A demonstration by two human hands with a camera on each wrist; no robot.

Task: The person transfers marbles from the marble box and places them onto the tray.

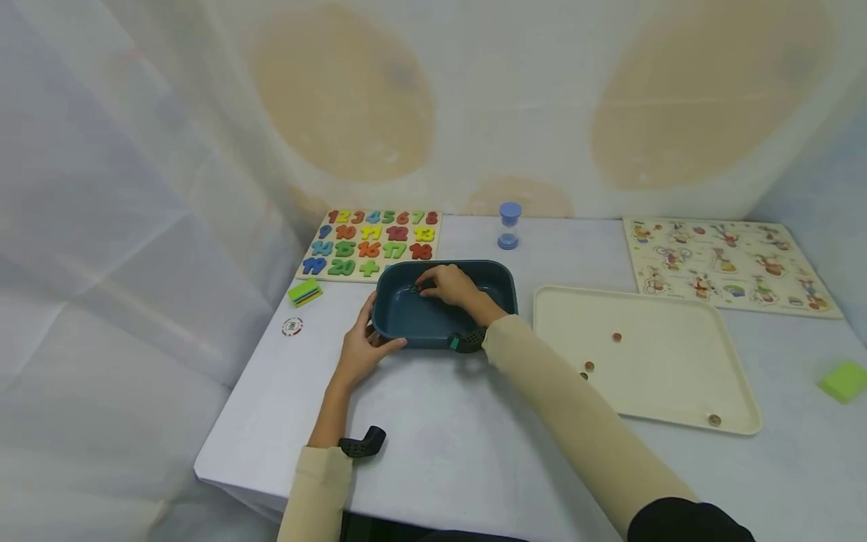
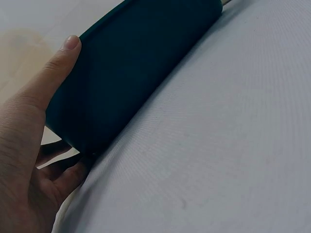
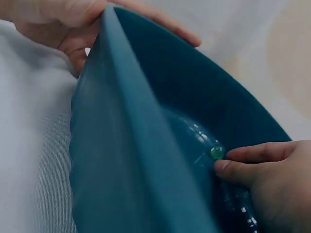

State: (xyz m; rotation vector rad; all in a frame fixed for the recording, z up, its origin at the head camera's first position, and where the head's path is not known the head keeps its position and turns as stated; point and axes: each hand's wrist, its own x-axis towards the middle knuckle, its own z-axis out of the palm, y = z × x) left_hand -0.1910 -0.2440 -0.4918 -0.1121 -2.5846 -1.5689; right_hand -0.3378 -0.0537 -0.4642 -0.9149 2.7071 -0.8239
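Observation:
A dark teal rectangular basin [image 1: 433, 342] sits on the white-covered table in front of the person. The left hand [image 1: 359, 348] grips its near left corner; in the left wrist view the thumb [image 2: 65, 60] lies along the outer wall and the other fingers bend under the corner. Inside the basin, the right hand [image 1: 450, 287] reaches down from the right. Its thumb and forefinger pinch a small round green glass bead [image 3: 216, 153] close to the basin's floor, seen in the right wrist view. The remaining fingers of that hand are mostly hidden there.
Right of the basin lies a cream tray [image 1: 667, 361] with several small brown round pieces. Behind stand a number puzzle board [image 1: 379, 245], a blue sand timer [image 1: 509, 226] and a picture puzzle board [image 1: 728, 263]. Colored sponges [image 1: 305, 292] and a round chip [image 1: 292, 326] lie left.

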